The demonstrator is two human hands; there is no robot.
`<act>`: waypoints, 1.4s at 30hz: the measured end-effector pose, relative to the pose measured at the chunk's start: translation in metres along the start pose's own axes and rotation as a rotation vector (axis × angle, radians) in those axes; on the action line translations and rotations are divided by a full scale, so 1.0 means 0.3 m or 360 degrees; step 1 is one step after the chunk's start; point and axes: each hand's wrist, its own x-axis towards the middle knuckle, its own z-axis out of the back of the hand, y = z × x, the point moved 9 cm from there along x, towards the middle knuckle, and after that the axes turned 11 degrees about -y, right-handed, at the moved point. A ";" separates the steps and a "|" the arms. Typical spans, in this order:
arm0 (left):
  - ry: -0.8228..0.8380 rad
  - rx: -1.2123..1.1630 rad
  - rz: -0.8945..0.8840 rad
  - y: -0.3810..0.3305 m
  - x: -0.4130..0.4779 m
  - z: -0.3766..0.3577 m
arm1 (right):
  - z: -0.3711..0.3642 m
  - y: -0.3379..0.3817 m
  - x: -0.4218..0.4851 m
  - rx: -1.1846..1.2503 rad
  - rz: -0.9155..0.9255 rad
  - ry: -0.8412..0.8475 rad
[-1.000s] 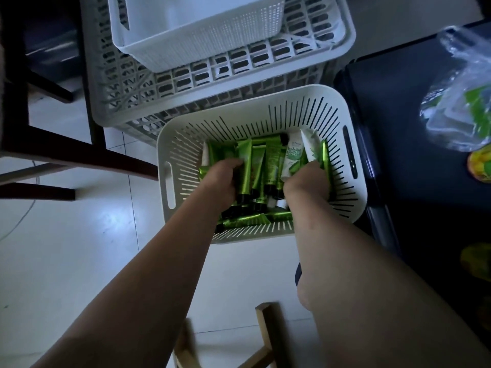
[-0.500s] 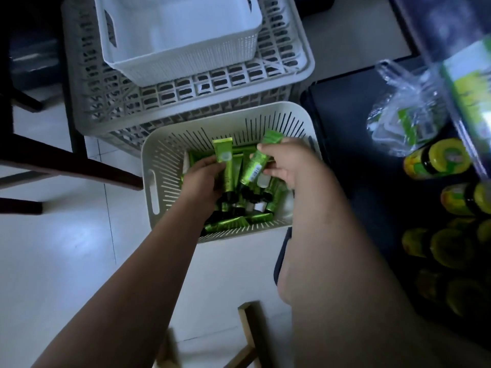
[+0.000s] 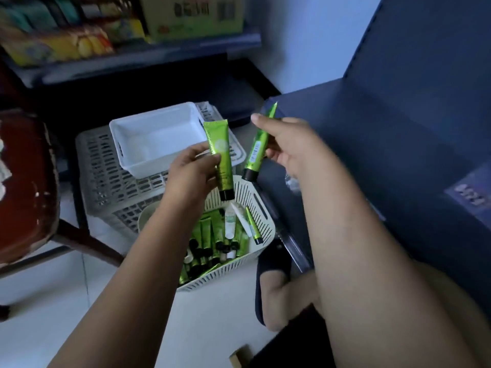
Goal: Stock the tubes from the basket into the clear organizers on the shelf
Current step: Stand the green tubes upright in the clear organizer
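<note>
Green tube pinched cap-down in left hand, second green tube gripped in right hand at three o'clock, slotted white basket at six o'clock (more tubes inside).

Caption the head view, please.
Left hand holds a green tube, right hand a second tube, above the basket.

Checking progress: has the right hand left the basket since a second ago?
Yes: the right hand rose out of the slotted basket, gripping a green tube.
</note>
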 end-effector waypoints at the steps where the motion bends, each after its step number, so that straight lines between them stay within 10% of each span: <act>1: 0.0058 -0.0003 -0.0036 -0.037 -0.035 -0.041 | 0.047 0.045 -0.038 0.0007 0.0054 -0.0060; 19: 0.0876 0.0238 -0.0468 -0.302 -0.654 -0.760 | 0.960 0.301 -0.639 0.0229 0.0393 -0.0668; 42: 0.1999 0.0659 -0.0358 0.272 -1.776 -1.387 | 2.041 -0.102 -1.498 -0.0099 0.0567 -0.1714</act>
